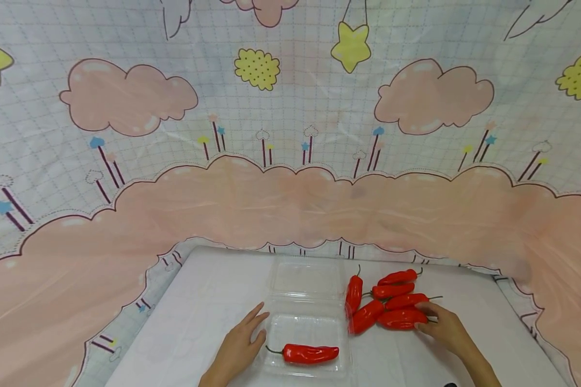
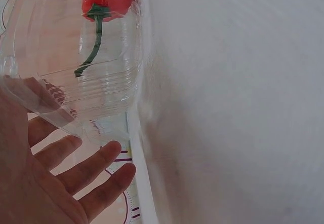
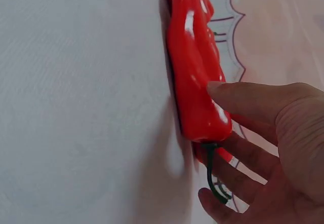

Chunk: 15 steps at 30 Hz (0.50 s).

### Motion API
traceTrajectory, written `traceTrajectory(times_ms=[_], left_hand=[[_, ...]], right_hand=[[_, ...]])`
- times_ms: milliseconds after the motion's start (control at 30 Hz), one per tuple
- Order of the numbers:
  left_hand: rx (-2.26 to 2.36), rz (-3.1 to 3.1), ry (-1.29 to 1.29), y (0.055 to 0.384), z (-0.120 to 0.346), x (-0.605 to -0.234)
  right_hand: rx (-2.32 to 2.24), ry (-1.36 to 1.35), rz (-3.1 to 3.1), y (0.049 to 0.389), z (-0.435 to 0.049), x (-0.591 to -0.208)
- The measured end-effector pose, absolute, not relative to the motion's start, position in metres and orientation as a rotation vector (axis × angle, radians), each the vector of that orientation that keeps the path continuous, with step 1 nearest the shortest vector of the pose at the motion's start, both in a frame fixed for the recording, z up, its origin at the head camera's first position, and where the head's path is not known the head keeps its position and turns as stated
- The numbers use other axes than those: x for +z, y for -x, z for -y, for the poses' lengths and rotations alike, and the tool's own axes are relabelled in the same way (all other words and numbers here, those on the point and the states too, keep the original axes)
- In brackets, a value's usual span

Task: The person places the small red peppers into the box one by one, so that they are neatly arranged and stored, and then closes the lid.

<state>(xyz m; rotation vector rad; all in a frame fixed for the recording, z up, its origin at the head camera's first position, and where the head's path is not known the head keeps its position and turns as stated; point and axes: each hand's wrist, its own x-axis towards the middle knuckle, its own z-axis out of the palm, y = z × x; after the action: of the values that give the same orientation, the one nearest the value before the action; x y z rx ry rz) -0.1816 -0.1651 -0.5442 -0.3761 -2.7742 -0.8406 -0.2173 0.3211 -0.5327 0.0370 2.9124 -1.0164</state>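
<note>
A clear plastic clamshell box (image 1: 310, 371) lies open, its lid (image 1: 310, 277) folded back toward the far edge. One red pepper (image 1: 310, 353) lies across its base, stem pointing left. My left hand (image 1: 237, 346) is at the box's left side with fingers spread and nothing in them; the left wrist view shows them near the clear wall (image 2: 111, 102). At the right, my right hand (image 1: 443, 328) pinches the stem end of another red pepper (image 1: 402, 319). In the right wrist view, the thumb presses its side, the other fingers partly hidden behind it, near the green stem (image 3: 210, 168).
More red peppers (image 1: 365, 317) are grouped right of the box, the leftmost ones against its edge. White cloth covers the table (image 1: 213, 285). A printed curtain (image 1: 290, 204) with clouds and stars hangs behind and along both sides.
</note>
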Motion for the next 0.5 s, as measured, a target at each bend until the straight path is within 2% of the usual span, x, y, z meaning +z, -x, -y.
traceTrajectory(times_ms=[500], left_hand=[[-0.851,2.798,0.359,0.1817,0.1664,-0.5435]], right_hand=[[-0.967,-0.020,-2.851,0.2232,-0.3262,-0.5372]])
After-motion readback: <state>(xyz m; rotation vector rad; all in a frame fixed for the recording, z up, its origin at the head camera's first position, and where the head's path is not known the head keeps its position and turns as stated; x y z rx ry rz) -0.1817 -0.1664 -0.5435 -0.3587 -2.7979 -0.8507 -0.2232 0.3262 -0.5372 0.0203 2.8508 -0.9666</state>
